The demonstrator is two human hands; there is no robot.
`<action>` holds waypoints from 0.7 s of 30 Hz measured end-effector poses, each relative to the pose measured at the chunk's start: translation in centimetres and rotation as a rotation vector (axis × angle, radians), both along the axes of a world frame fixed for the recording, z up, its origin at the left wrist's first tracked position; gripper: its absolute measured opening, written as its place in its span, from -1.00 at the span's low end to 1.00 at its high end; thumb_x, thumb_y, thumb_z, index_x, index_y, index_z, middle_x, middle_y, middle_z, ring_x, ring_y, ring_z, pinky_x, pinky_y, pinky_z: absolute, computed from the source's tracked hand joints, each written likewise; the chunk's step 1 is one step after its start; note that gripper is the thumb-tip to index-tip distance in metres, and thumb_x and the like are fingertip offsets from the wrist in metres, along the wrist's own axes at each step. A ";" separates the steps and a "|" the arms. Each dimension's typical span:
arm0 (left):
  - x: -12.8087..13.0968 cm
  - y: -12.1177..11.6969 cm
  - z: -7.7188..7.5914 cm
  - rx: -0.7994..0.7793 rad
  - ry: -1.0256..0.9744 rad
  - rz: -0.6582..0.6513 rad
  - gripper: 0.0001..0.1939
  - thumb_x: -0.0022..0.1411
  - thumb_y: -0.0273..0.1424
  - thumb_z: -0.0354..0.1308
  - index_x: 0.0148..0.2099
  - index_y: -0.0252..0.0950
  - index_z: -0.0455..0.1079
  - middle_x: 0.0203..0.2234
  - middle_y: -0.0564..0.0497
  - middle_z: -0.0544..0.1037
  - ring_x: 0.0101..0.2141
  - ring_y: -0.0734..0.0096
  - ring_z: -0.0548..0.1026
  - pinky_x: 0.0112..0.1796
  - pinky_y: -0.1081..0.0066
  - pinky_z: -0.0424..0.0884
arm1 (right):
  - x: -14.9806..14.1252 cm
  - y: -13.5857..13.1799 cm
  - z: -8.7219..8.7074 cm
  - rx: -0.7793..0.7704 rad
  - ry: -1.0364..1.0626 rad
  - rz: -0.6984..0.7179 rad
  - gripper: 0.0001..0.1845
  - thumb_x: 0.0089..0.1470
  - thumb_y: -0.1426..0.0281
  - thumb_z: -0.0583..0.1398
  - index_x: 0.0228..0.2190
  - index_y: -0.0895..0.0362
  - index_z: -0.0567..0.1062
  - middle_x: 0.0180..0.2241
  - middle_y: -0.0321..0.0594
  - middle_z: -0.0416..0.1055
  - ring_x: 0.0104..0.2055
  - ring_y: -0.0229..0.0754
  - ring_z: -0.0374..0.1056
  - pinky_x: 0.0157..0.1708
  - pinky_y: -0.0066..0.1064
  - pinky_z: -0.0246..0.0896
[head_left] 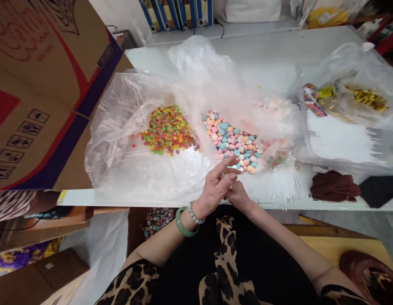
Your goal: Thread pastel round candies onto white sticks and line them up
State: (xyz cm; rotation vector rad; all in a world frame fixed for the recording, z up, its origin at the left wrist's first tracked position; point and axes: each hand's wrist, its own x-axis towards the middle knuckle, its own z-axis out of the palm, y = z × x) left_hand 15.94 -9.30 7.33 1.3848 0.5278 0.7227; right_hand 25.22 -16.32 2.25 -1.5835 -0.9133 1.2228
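Go gently with left hand [215, 186] and right hand [240, 196] together near the pastel candies [235, 142], can't tell about anything gripped tho.

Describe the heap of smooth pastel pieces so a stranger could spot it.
On the white table, look just beyond the person's bare left hand, near the picture's middle. There lies the heap of rounded pink, blue, orange and white pieces, bordered by translucent plastic. Its pieces show no holes, unlike the small green, red and yellow rings heaped to its left.
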 end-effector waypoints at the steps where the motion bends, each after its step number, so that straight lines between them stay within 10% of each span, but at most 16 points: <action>1: -0.5 0.6 0.2 -0.065 -0.004 0.067 -0.44 0.19 -0.23 0.21 0.22 -0.14 0.28 0.06 -0.13 0.45 -0.10 0.27 0.52 -0.14 0.31 0.47 | -0.2 0.2 0.4 -0.007 0.042 -0.015 -0.75 0.04 0.19 0.17 -0.50 0.12 0.43 -0.66 -0.34 0.34 -0.62 -0.28 0.28 -0.60 -0.46 0.17; 9: -3.0 2.7 -3.5 -0.382 0.182 0.095 -0.78 0.07 -0.29 0.25 -0.48 -0.35 0.43 -0.64 0.08 0.42 -0.55 0.55 0.33 -0.42 0.47 0.29 | -0.1 1.6 1.5 -0.205 0.418 0.093 -0.73 -0.06 0.21 0.26 -0.51 0.17 0.40 -0.72 -0.31 0.38 -0.78 -0.32 0.21 -0.79 -0.54 0.02; 17: -2.5 2.6 -5.5 -0.579 0.238 0.146 -0.79 0.01 -0.38 0.22 -0.55 -0.32 0.29 -0.72 0.15 0.32 -0.63 0.61 0.28 -0.50 0.52 0.17 | 0.9 0.3 0.5 -0.185 0.506 -0.267 -0.70 -0.14 0.21 0.30 -0.46 0.16 0.38 -0.60 -0.26 0.49 -0.67 -0.22 0.38 -0.67 -0.46 0.28; 21: -1.4 2.0 -5.2 -0.621 0.126 0.138 -0.78 0.08 -0.29 0.23 -0.45 -0.29 0.29 -0.73 0.17 0.35 -0.67 0.59 0.30 -0.52 0.53 0.20 | 1.1 -0.3 1.2 -0.206 0.437 -0.156 -0.73 -0.12 0.24 0.29 -0.42 0.18 0.45 -0.55 -0.23 0.50 -0.59 -0.20 0.44 -0.61 -0.46 0.30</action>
